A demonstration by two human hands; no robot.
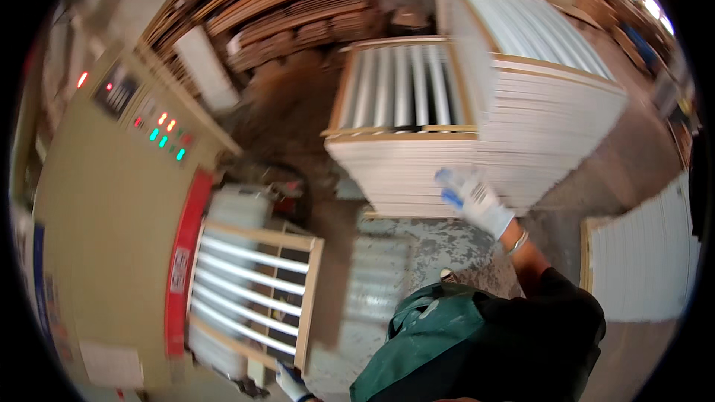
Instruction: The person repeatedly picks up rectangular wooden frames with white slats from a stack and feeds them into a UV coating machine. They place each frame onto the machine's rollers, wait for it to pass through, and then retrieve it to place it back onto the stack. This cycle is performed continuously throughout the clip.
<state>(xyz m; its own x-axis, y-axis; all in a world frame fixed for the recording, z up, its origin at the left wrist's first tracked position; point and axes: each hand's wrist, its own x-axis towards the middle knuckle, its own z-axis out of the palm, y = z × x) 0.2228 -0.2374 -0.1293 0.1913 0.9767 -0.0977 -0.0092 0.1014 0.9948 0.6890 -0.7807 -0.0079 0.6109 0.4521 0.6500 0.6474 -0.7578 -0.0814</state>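
Observation:
My right hand [477,199], in a white glove with blue fingertips, is held out in front of the near stack of panels with nothing in it. Its fingers are apart and slightly blurred. Low in the picture, my left hand [292,383], also gloved, grips the near corner of a slatted frame [313,294]. That frame has light wooden edges and several white slats. It lies level beside the red edge strip [186,264] of a beige machine. Part of my left hand is cut off by the lower edge.
Stacked white panels [406,175] with a slatted top stand ahead, and a taller stack [551,115] adjoins them on the right. Another white stack [640,253] is at far right. The machine's control panel [160,130] shows lit buttons. Wooden boards [298,11] are piled at the back.

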